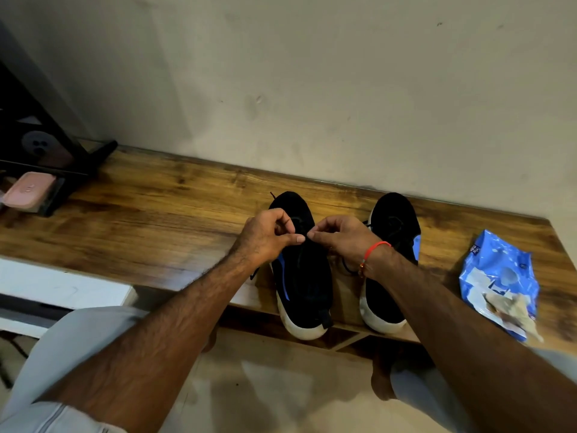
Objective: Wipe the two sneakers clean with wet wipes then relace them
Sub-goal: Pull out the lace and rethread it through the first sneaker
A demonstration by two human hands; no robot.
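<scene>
Both sneakers (304,276) look like matt black knit cloth with smooth white rubbery soles. The shelf (156,214) is glossy varnished wood, and the wipes pack (496,276), lower right, is shiny crinkled plastic.

Little readable text is being shown. Small white lettering is being carried on the upper left corner of the blue wet wipes pack (499,276) lying on the wooden shelf (156,220), but it is too small and tilted to be made out. A faint embossed mark is being shown on the pink case (29,190) at the left, blurred and unreadable.
</scene>
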